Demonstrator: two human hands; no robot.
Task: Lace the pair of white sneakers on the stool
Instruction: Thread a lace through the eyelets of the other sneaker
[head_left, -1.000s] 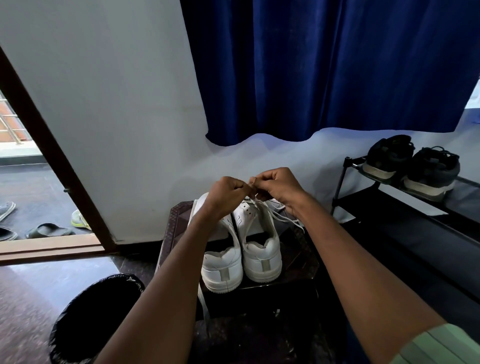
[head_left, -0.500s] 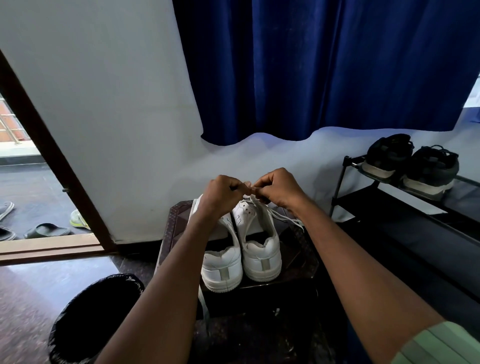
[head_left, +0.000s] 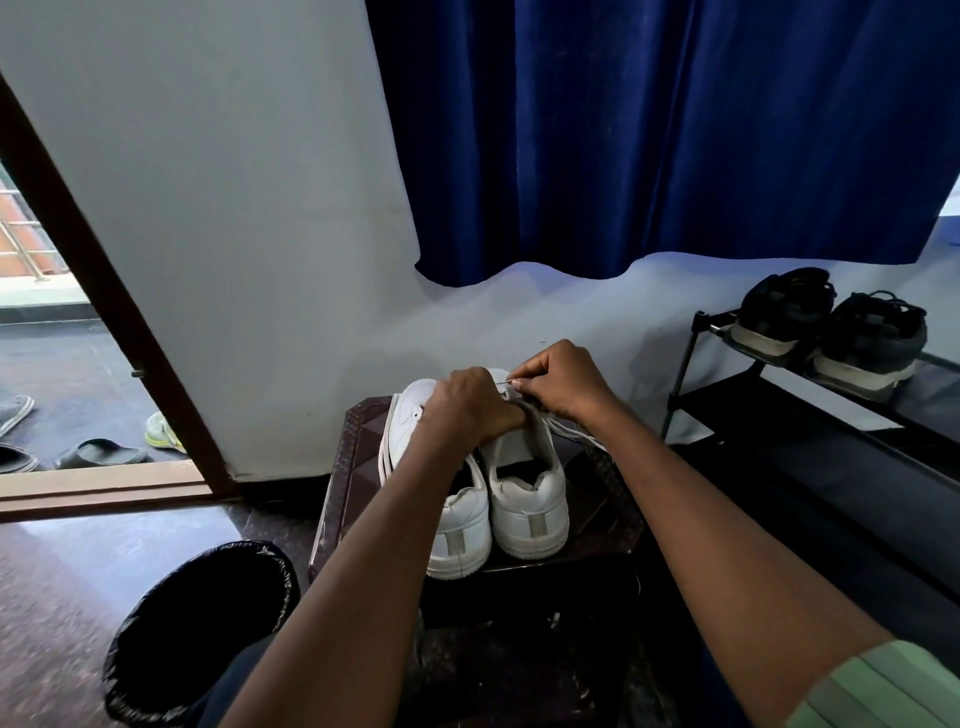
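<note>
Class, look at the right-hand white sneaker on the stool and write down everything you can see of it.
The right-hand white sneaker stands upright on the dark stool, heel toward the camera, close beside its twin. It looks like smooth white leather with a thick white sole, a padded collar and a greyish heel tab. Loose white lace trails off its right side. Both hands work at its front: the right hand pinches the lace, and the left hand covers the tongue area.

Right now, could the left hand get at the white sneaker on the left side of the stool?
Probably yes. The left hand hovers right over the left white sneaker on the dark wooden stool, nothing between them. But it seems busy pinching the white lace of the right white sneaker.
</note>
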